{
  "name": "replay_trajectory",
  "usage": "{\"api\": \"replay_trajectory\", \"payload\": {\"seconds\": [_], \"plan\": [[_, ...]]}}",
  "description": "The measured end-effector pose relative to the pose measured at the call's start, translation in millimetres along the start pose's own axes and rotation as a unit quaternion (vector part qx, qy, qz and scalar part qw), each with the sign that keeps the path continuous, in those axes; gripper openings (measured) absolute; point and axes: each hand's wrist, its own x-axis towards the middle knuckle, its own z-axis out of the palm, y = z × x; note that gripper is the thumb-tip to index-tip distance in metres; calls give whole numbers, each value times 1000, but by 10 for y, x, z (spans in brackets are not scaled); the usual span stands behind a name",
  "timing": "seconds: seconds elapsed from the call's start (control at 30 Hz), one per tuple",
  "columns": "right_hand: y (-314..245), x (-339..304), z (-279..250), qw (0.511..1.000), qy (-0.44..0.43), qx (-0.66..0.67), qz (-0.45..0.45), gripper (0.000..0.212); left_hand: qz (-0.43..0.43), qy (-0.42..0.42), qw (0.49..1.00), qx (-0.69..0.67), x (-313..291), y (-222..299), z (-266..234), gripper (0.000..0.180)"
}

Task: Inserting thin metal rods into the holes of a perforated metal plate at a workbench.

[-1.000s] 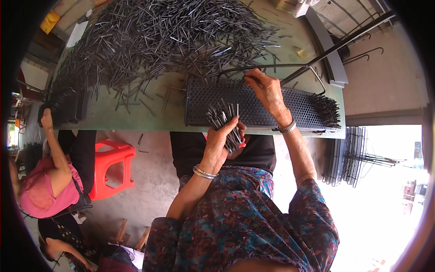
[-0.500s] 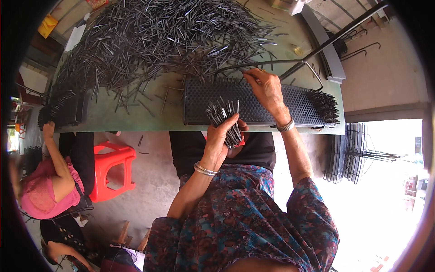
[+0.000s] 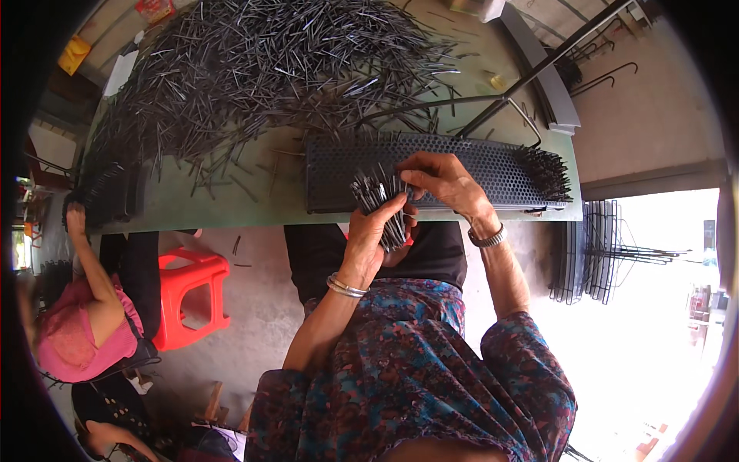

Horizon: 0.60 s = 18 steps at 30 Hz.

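My left hand (image 3: 369, 242) is wrapped round a bundle of thin black rods (image 3: 373, 192), held upright above the table's front edge. My right hand (image 3: 450, 181) is beside the bundle's upper end, with thumb and fingers pinched on a thin black rod there; whether that rod is drawn clear of the others I cannot tell. Behind both hands lies a long dark perforated rack (image 3: 477, 158) full of round holes. Short black rods (image 3: 546, 175) stand densely at its right end, and more show along its far edge.
A large heap of loose black rods (image 3: 285, 69) covers the far table (image 3: 254, 212). A black metal bar frame (image 3: 504, 100) reaches over the rack from the upper right. A red plastic stool (image 3: 192, 296) and a co-worker in pink (image 3: 85, 331) are at the left.
My right hand has come back from the rack's far edge, toward me and slightly left, to the bundle. My left hand still holds the bundle in nearly the same place.
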Motion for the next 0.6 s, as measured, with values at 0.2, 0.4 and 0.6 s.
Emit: {"api": "replay_trajectory", "payload": {"seconds": [0.2, 0.4, 0.6], "plan": [[1, -16, -61, 999, 3, 50, 19, 16, -2, 11, 1000, 6, 9, -33, 21, 18], [-90, 33, -213, 985, 159, 69, -24, 13, -7, 29, 998, -50, 38, -23, -27, 22], [26, 300, -137, 919, 341, -155, -125, 13, -35, 0, 995, -95, 41, -51, 48, 23]]}}
